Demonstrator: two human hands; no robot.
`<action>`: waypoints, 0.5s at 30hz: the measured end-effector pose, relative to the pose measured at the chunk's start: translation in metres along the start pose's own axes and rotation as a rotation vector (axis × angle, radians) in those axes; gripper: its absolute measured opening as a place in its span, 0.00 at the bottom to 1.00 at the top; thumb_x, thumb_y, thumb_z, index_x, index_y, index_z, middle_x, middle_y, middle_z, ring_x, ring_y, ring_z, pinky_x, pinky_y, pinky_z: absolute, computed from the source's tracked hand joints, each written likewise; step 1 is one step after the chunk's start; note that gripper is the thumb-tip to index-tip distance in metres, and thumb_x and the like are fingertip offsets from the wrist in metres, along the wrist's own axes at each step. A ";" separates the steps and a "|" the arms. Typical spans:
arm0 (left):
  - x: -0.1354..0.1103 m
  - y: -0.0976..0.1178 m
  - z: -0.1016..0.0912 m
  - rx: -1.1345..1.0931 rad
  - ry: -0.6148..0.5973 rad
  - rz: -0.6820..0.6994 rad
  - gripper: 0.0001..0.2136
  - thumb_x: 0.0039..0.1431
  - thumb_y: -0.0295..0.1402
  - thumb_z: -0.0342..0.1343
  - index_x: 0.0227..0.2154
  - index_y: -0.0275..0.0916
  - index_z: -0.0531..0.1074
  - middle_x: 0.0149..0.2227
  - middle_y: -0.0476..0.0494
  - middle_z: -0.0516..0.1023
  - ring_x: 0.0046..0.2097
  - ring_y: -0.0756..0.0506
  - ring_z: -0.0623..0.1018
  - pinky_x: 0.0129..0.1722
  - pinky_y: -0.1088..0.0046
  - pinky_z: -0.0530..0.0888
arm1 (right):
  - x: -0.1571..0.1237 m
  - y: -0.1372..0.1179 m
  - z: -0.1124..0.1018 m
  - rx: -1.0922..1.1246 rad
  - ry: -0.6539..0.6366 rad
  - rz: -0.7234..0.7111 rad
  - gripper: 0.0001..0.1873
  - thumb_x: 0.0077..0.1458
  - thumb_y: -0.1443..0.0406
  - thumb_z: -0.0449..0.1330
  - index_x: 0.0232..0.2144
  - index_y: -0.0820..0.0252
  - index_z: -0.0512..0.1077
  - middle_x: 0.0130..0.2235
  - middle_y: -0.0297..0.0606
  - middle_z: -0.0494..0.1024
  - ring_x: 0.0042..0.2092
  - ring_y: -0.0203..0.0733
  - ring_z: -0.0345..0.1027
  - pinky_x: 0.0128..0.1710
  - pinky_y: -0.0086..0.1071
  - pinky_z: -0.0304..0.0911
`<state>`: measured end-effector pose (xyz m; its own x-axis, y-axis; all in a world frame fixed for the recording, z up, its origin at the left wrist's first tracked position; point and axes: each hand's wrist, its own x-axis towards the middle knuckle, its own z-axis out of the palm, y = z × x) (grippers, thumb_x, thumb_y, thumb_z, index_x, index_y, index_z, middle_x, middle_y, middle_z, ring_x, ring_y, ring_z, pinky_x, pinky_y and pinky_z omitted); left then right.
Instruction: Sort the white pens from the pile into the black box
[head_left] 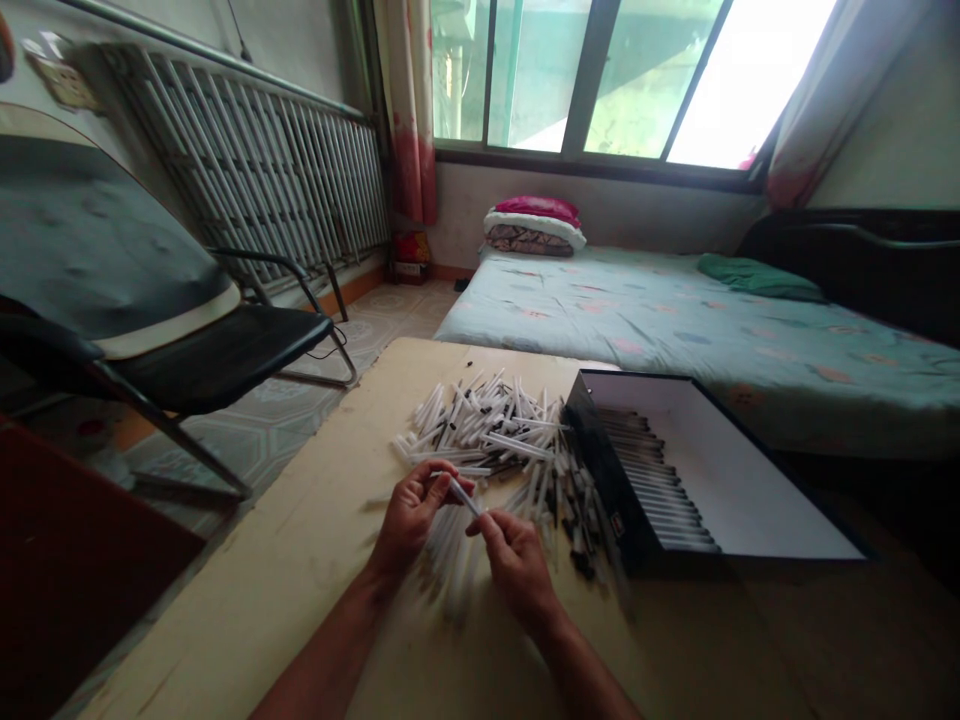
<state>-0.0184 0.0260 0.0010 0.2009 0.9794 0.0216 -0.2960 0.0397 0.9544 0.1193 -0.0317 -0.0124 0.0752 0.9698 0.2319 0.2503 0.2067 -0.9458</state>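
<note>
**A thin tube (466, 498) pinched from both sides above a pale table (277, 600)**

Nearest, the thin tube lies slantwise between two hands, held just off the table, probably so that both ends stay steady and within sight. The left hand (415, 508) has its fingers curled in, thumb and fingertips pinching the tube's far-left end. The right hand (516, 558) is mostly closed, its thumb and forefinger pressed together on the near-right end. The tube is small and slightly blurred, so whether it is one piece or two joined parts is hard to tell.

Below and between the hands, loose white tubes (450, 565) lie fanned out. Beyond them is a heaped pile (487, 425) of white and dark-ended pieces, seemingly placed there for easy reach. To the right stands an open box (727, 450); tubes lie side by side along its left part, perhaps to keep them in order.

Farther off are a black chair (247, 350) at left, a bed (600, 300) and, farthest, a window (517, 90).
</note>
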 end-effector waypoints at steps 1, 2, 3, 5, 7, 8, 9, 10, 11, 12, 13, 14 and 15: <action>0.000 0.000 0.000 0.008 0.011 0.000 0.11 0.52 0.38 0.59 0.34 0.37 0.67 0.30 0.43 0.81 0.34 0.43 0.80 0.38 0.64 0.75 | 0.001 -0.001 0.000 -0.019 0.000 -0.013 0.20 0.59 0.59 0.50 0.24 0.63 0.75 0.17 0.27 0.58 0.20 0.31 0.52 0.21 0.24 0.49; 0.000 0.000 0.000 0.021 0.029 0.009 0.13 0.52 0.39 0.59 0.36 0.37 0.68 0.31 0.42 0.81 0.35 0.43 0.80 0.38 0.64 0.75 | 0.001 -0.002 0.000 -0.046 0.006 -0.029 0.19 0.59 0.59 0.50 0.25 0.63 0.75 0.17 0.27 0.60 0.21 0.31 0.53 0.21 0.24 0.50; -0.001 0.000 0.000 0.044 0.053 0.030 0.16 0.52 0.40 0.58 0.40 0.36 0.67 0.33 0.42 0.80 0.36 0.43 0.80 0.38 0.64 0.76 | 0.002 -0.005 -0.001 -0.072 0.024 -0.043 0.19 0.59 0.59 0.50 0.26 0.63 0.74 0.18 0.28 0.62 0.22 0.31 0.55 0.22 0.24 0.51; -0.002 0.002 -0.001 0.139 0.120 0.116 0.20 0.53 0.41 0.57 0.46 0.36 0.65 0.36 0.40 0.80 0.36 0.43 0.79 0.37 0.65 0.76 | 0.003 -0.014 -0.006 -0.118 0.099 -0.058 0.18 0.60 0.59 0.48 0.27 0.62 0.74 0.20 0.30 0.65 0.23 0.32 0.58 0.23 0.25 0.53; -0.005 0.003 -0.004 0.253 0.201 0.231 0.20 0.55 0.41 0.55 0.48 0.37 0.64 0.36 0.41 0.80 0.34 0.45 0.79 0.34 0.68 0.75 | 0.004 -0.028 -0.017 -0.162 0.193 -0.056 0.18 0.60 0.59 0.46 0.29 0.62 0.72 0.22 0.31 0.68 0.25 0.34 0.60 0.24 0.25 0.54; -0.006 0.004 -0.006 0.297 0.243 0.281 0.19 0.56 0.41 0.54 0.48 0.37 0.64 0.35 0.42 0.80 0.32 0.46 0.78 0.33 0.69 0.75 | 0.005 -0.035 -0.026 -0.182 0.232 -0.050 0.18 0.61 0.59 0.45 0.31 0.61 0.72 0.23 0.31 0.68 0.25 0.34 0.60 0.24 0.25 0.55; -0.007 0.005 -0.007 0.330 0.280 0.319 0.18 0.57 0.40 0.53 0.48 0.38 0.65 0.34 0.43 0.80 0.30 0.47 0.78 0.32 0.70 0.74 | 0.007 -0.043 -0.038 -0.202 0.267 -0.040 0.18 0.61 0.59 0.45 0.33 0.61 0.71 0.22 0.31 0.67 0.24 0.35 0.60 0.24 0.26 0.55; -0.008 0.005 -0.008 0.349 0.311 0.343 0.18 0.57 0.40 0.53 0.48 0.38 0.64 0.32 0.44 0.80 0.28 0.48 0.77 0.31 0.71 0.74 | 0.010 -0.050 -0.052 -0.223 0.294 -0.028 0.17 0.61 0.59 0.45 0.36 0.60 0.70 0.22 0.30 0.67 0.23 0.35 0.59 0.23 0.26 0.55; -0.008 0.005 -0.009 0.356 0.336 0.357 0.18 0.58 0.40 0.53 0.48 0.39 0.64 0.32 0.45 0.79 0.27 0.48 0.76 0.30 0.71 0.74 | 0.014 -0.055 -0.069 -0.244 0.324 -0.023 0.17 0.61 0.59 0.44 0.39 0.60 0.69 0.21 0.29 0.66 0.22 0.35 0.59 0.23 0.26 0.55; -0.008 0.005 -0.010 0.360 0.356 0.362 0.18 0.58 0.40 0.52 0.49 0.39 0.64 0.31 0.45 0.79 0.26 0.48 0.76 0.29 0.72 0.73 | 0.019 -0.059 -0.089 -0.286 0.351 -0.032 0.16 0.61 0.59 0.45 0.41 0.60 0.68 0.22 0.30 0.68 0.23 0.35 0.61 0.24 0.27 0.57; -0.008 0.004 -0.010 0.361 0.373 0.363 0.18 0.57 0.40 0.52 0.49 0.39 0.64 0.31 0.45 0.79 0.26 0.49 0.76 0.29 0.72 0.73 | 0.026 -0.061 -0.111 -0.361 0.371 -0.059 0.16 0.60 0.59 0.46 0.41 0.61 0.68 0.26 0.34 0.71 0.26 0.37 0.64 0.27 0.28 0.59; -0.008 0.004 -0.010 0.359 0.384 0.361 0.18 0.57 0.40 0.52 0.48 0.39 0.65 0.30 0.46 0.79 0.26 0.49 0.75 0.28 0.72 0.73 | 0.034 -0.061 -0.135 -0.471 0.409 -0.095 0.15 0.59 0.59 0.48 0.40 0.61 0.69 0.30 0.38 0.73 0.30 0.39 0.66 0.30 0.30 0.60; -0.008 0.004 -0.010 0.354 0.394 0.358 0.18 0.58 0.40 0.52 0.48 0.39 0.65 0.30 0.46 0.79 0.25 0.49 0.75 0.28 0.73 0.73 | 0.043 -0.059 -0.158 -0.621 0.459 -0.127 0.15 0.58 0.59 0.50 0.39 0.61 0.71 0.34 0.42 0.74 0.34 0.41 0.67 0.33 0.32 0.60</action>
<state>-0.0302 0.0207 0.0014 -0.2311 0.9221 0.3103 0.0589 -0.3051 0.9505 0.2605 -0.0227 0.0892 0.3673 0.7654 0.5285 0.7680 0.0710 -0.6365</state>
